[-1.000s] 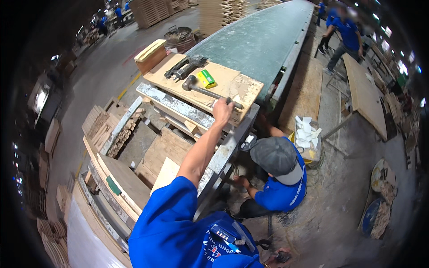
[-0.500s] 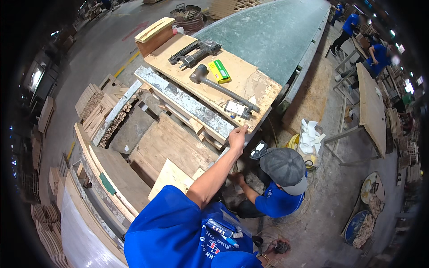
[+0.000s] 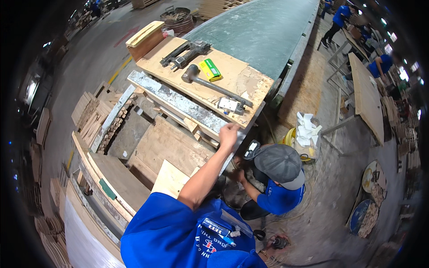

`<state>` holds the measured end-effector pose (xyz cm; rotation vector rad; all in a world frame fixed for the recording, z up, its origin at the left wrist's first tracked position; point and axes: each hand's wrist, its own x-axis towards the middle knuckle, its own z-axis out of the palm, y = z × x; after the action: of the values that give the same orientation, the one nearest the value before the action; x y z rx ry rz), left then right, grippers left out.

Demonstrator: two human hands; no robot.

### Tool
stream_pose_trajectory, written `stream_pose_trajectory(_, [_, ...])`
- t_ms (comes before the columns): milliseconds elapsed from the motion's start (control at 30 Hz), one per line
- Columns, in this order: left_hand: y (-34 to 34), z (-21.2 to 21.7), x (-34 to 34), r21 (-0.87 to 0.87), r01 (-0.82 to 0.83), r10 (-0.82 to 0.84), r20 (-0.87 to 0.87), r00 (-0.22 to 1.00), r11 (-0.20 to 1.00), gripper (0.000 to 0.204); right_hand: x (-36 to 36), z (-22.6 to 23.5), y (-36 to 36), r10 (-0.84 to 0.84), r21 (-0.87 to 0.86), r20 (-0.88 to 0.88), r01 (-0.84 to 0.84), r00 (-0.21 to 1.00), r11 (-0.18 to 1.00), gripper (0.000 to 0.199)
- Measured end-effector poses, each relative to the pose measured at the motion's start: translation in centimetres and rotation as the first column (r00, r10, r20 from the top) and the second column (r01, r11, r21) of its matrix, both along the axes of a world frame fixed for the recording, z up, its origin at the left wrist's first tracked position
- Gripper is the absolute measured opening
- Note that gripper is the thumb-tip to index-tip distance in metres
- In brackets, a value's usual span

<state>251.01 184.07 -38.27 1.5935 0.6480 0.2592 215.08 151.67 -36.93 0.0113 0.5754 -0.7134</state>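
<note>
My left hand (image 3: 229, 136) reaches to the front edge of a wooden board (image 3: 154, 61), by the end of a paint-flecked beam (image 3: 178, 100). Its fingers are curled in, slightly blurred; whatever they may hold is hidden. Low beside my body, my right hand (image 3: 271, 244) is closed around a dark round-ended tool (image 3: 280, 242), whose kind I cannot make out. On the board lie a black nail gun (image 3: 185, 54), a hammer (image 3: 214, 88), a green-and-yellow box (image 3: 210, 69) and a small white block-shaped fitting (image 3: 229, 105).
A co-worker in a grey cap (image 3: 279, 164) crouches close at my right, hands low by the bench. Behind the board runs a long green-topped table (image 3: 250, 33). A bin with white scraps (image 3: 308, 134) and a slanted wooden panel (image 3: 366, 98) stand right; a curved wooden frame (image 3: 105, 183) stands left.
My left hand has shifted a little left along the board's edge, away from its corner. The view has turned slightly, and the co-worker's hands have moved up.
</note>
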Motion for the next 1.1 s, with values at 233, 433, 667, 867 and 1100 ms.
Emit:
stream_pose_trajectory(233, [5.0,6.2,2.4,0.758,-0.006,-0.121,0.112,0.986,0.652,0.061,-1.1,-0.4,0.2,-0.067,0.040,0.010,0.067,0.998,0.997,0.051])
stream_pose_trajectory(433, [5.5,6.8,4.2,0.703,0.311,-0.344,-0.101,0.934,0.639,0.062,-1.7,-1.8,-0.2,-0.007,0.062,0.038,0.005,0.999,0.998,0.050])
stream_pose_trajectory(667, [3.8,6.2,4.4,0.728,0.280,-0.367,-0.042,0.929,0.625,0.060,-2.1,-2.8,-0.1,0.063,0.147,0.106,-0.078,0.992,0.986,0.054])
stream_pose_trajectory(867, [4.6,7.1,5.0,0.819,0.372,-0.521,-0.106,0.847,0.437,0.068,-3.0,-2.3,-0.6,0.219,-0.022,0.126,-0.218,0.967,0.976,0.054])
stream_pose_trajectory(1100, [3.9,8.8,6.0,0.780,0.569,-0.506,-0.392,0.768,0.260,0.072,-3.8,-1.9,-0.8,0.147,0.063,0.119,-0.155,0.982,0.986,0.057])
